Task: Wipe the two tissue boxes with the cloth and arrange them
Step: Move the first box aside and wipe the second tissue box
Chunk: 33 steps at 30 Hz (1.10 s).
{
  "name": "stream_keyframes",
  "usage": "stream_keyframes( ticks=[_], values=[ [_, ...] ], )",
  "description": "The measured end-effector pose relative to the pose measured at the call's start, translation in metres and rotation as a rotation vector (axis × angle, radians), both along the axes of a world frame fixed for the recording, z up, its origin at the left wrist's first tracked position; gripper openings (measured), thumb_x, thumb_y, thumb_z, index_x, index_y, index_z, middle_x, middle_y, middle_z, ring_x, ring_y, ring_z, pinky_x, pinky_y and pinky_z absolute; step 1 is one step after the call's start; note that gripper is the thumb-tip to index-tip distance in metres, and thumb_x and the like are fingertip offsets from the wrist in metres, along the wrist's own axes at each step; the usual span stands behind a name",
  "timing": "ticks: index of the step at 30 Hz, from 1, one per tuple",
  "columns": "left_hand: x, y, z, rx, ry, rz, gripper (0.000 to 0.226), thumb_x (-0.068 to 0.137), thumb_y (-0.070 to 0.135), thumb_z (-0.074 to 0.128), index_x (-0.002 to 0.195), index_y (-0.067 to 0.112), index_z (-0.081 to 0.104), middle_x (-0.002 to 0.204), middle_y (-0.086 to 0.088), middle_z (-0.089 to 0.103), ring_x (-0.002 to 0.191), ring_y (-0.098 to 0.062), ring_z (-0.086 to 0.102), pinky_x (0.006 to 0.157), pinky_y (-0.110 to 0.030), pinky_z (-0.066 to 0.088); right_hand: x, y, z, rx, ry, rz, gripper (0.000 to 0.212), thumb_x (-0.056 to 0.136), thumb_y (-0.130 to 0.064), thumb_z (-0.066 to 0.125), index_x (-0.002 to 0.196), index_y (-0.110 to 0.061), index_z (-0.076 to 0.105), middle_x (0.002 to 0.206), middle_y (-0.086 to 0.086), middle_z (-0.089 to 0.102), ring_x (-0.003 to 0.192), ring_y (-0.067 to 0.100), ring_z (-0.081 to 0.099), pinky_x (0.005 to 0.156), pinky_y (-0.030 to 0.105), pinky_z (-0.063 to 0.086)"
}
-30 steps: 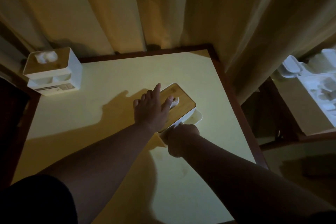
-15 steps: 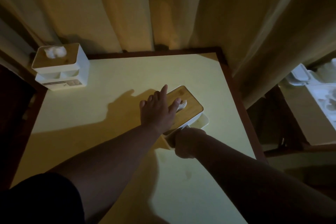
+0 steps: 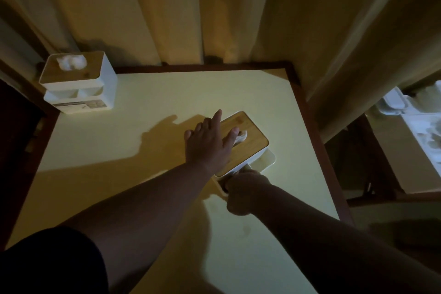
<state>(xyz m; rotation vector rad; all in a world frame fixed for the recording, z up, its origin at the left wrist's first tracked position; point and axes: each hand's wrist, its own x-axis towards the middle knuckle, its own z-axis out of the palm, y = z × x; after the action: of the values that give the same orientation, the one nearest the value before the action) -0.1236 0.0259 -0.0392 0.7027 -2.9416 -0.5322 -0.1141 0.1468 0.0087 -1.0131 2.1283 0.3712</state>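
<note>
- Head view: near tissue box [image 3: 248,136], wooden lid, white body, right of centre on the pale yellow surface [image 3: 167,102]; tissue [image 3: 241,137] protrudes from the lid slot.
- Left hand [image 3: 207,143]: flat on the lid, fingers [image 3: 216,119] straight and spread, gripping nothing.
- Right hand [image 3: 243,192]: at the box's near end, fingers curled; too dark to tell what it holds. Cloth not discernible.
- Second tissue box [image 3: 78,83]: far left corner, upright, well apart from the first.
- Curtains [image 3: 167,7] behind the surface.
</note>
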Motion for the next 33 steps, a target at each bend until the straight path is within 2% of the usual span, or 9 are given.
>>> stream_keyframes(
  ticks=[5, 8, 10, 15, 19, 22, 24, 28, 33],
  values=[
    [0.0, 0.0, 0.0, 0.016, -0.003, -0.016, 0.07, 0.1, 0.065, 0.023, 0.159, 0.027, 0.021, 0.148, -0.004, 0.048, 0.134, -0.024, 0.043, 0.106, -0.047, 0.027, -0.015, 0.0, 0.001, -0.014, -0.192, -0.126, 0.034, 0.098, -0.018, 0.055, 0.131, -0.012, 0.06, 0.113, 0.008, 0.067, 0.102, 0.023, 0.064, 0.094, 0.036, 0.054],
    [-0.001, -0.001, 0.0, 0.021, -0.005, -0.023, 0.071, 0.1, 0.065, 0.024, 0.159, 0.026, 0.021, 0.148, -0.004, 0.048, 0.134, -0.025, 0.043, 0.105, -0.047, 0.027, -0.028, 0.011, 0.001, -0.083, -0.252, -0.15, 0.04, 0.1, -0.018, 0.052, 0.14, -0.017, 0.058, 0.14, 0.009, 0.059, 0.128, 0.028, 0.056, 0.107, 0.041, 0.046],
    [0.0, -0.001, 0.0, 0.015, -0.009, -0.033, 0.07, 0.099, 0.065, 0.023, 0.158, 0.027, 0.022, 0.147, -0.004, 0.049, 0.133, -0.025, 0.044, 0.105, -0.047, 0.027, -0.024, 0.012, -0.001, -0.096, -0.25, -0.156, 0.041, 0.1, -0.018, 0.052, 0.141, -0.016, 0.057, 0.14, 0.009, 0.058, 0.129, 0.029, 0.055, 0.107, 0.041, 0.045],
    [0.0, -0.007, 0.0, 0.045, 0.005, -0.146, 0.071, 0.097, 0.067, 0.019, 0.158, 0.03, 0.02, 0.147, -0.001, 0.05, 0.134, -0.023, 0.044, 0.107, -0.046, 0.025, -0.001, 0.001, -0.003, -0.077, -0.199, -0.078, 0.032, 0.099, -0.009, 0.049, 0.13, -0.005, 0.057, 0.108, 0.008, 0.062, 0.081, 0.016, 0.054, 0.08, 0.03, 0.049],
    [0.001, -0.016, 0.001, 0.085, -0.02, -0.376, 0.08, 0.092, 0.073, 0.017, 0.16, 0.03, 0.016, 0.145, 0.0, 0.052, 0.133, -0.022, 0.045, 0.107, -0.045, 0.025, 0.0, 0.005, -0.006, -0.18, -0.324, -0.153, 0.029, 0.1, -0.015, 0.053, 0.128, -0.012, 0.059, 0.115, 0.008, 0.066, 0.096, 0.025, 0.065, 0.078, 0.031, 0.05],
    [0.001, -0.018, 0.001, 0.088, -0.035, -0.422, 0.086, 0.088, 0.076, 0.012, 0.16, 0.03, 0.017, 0.138, 0.002, 0.055, 0.129, -0.021, 0.047, 0.106, -0.043, 0.026, 0.004, 0.015, -0.01, -0.296, -0.374, -0.228, 0.019, 0.102, -0.013, 0.046, 0.109, -0.023, 0.061, 0.096, -0.003, 0.062, 0.085, 0.016, 0.063, 0.074, 0.027, 0.054],
    [0.001, -0.018, 0.001, 0.083, -0.031, -0.426, 0.086, 0.088, 0.076, 0.012, 0.16, 0.03, 0.017, 0.138, 0.002, 0.055, 0.128, -0.021, 0.047, 0.105, -0.043, 0.026, 0.014, 0.02, -0.01, -0.366, -0.295, -0.261, 0.021, 0.102, -0.015, 0.048, 0.114, -0.027, 0.061, 0.093, -0.007, 0.06, 0.08, 0.013, 0.062, 0.07, 0.027, 0.055],
    [0.0, -0.019, 0.001, 0.07, -0.036, -0.425, 0.086, 0.088, 0.076, 0.012, 0.161, 0.03, 0.017, 0.137, 0.002, 0.055, 0.127, -0.021, 0.048, 0.103, -0.042, 0.027, 0.032, 0.034, -0.005, -0.523, -0.067, -0.291, 0.019, 0.098, -0.023, 0.057, 0.111, -0.037, 0.058, 0.089, -0.015, 0.055, 0.067, 0.002, 0.05, 0.054, 0.018, 0.035],
    [-0.001, -0.018, -0.001, 0.071, -0.035, -0.427, 0.086, 0.088, 0.076, 0.013, 0.161, 0.029, 0.018, 0.135, 0.002, 0.056, 0.126, -0.022, 0.048, 0.102, -0.042, 0.028, 0.035, 0.021, -0.007, -0.379, -0.184, -0.281, 0.046, 0.087, -0.015, 0.064, 0.131, -0.028, 0.056, 0.12, -0.001, 0.062, 0.11, 0.024, 0.062, 0.084, 0.037, 0.058]
  ],
)
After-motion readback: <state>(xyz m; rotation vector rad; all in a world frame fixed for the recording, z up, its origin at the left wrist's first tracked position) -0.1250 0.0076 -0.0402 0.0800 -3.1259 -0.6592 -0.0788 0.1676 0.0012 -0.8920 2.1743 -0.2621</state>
